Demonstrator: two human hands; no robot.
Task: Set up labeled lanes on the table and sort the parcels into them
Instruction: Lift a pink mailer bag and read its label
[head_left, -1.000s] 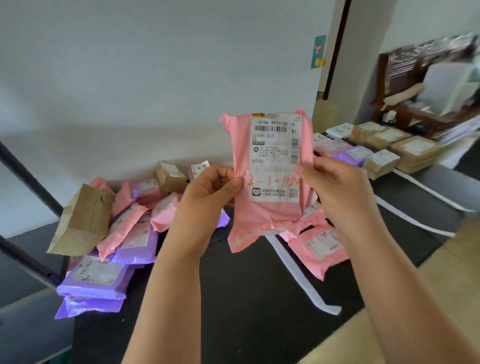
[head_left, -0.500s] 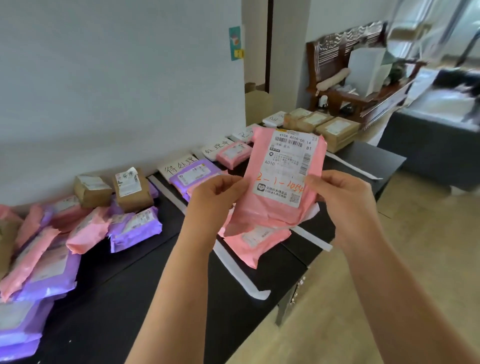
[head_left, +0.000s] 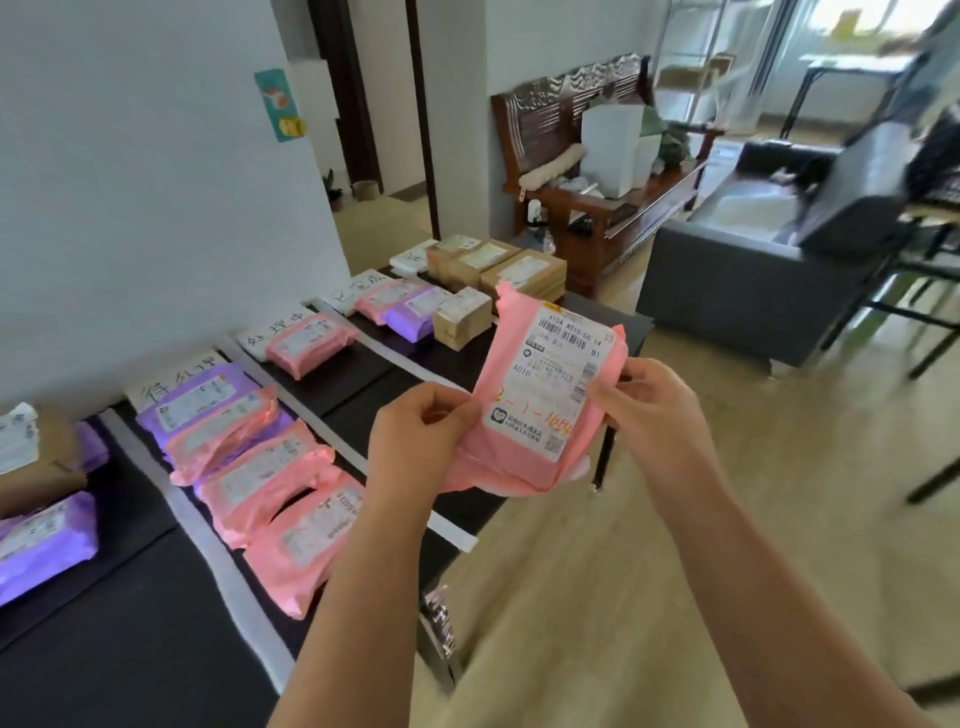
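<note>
Head view: both hands (head_left: 415, 441) grip pink parcel (head_left: 540, 395)

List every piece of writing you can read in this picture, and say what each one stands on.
"410A A010-00 14", "B1", "A010": printed label of the pink parcel.
"2-1-1054": orange handwriting on that label, last digits uncertain.
"待处理": nearest lane sign.
"处理中": second lane sign.
"已完成": third lane sign.
Farthest lane sign and other parcels' labels: too blurred to read.

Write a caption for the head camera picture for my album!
Left hand and right hand hold a pink parcel by a black table lined with sorted parcels.
</note>
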